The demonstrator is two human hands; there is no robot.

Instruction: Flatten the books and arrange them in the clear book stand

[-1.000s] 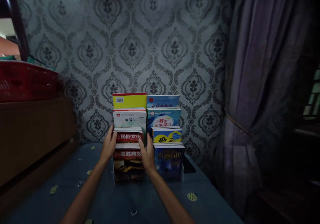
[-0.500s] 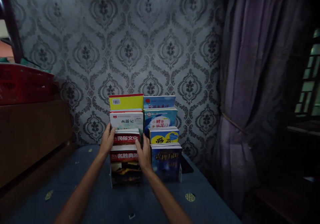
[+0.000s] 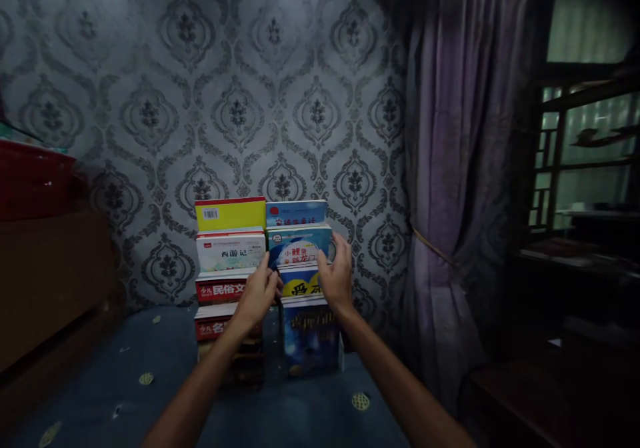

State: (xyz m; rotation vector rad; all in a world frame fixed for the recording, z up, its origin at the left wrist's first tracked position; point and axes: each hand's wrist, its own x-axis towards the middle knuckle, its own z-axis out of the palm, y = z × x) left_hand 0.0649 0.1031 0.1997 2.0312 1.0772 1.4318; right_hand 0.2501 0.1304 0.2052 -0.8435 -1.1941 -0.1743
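Note:
Two rows of upright paperback books stand side by side, stepped from front to back. In the right row are a blue book [image 3: 300,243] with a fish title, a yellow-and-blue book [image 3: 299,287] and a dark blue book [image 3: 311,341] in front. My right hand [image 3: 337,276] wraps the right edge of the blue book, thumb on its cover. My left hand [image 3: 257,295] reaches into the gap at the right row's left edge, thumb and fingers apart. The left row holds a white book [image 3: 231,253], a red-titled book [image 3: 220,291] and another red-titled book [image 3: 210,330], partly hidden by my left arm.
The rows stand on a blue patterned cloth [image 3: 165,401] against a patterned wall [image 3: 280,88]. A yellow book [image 3: 233,215] and a light blue book [image 3: 300,212] are at the back. Left is a red basket [image 3: 35,181] on a brown box [image 3: 55,268]; right, a purple curtain [image 3: 450,168].
Both hands have left the sides of the left row and moved right to the sides of the right row. The camera view has turned slightly to the right.

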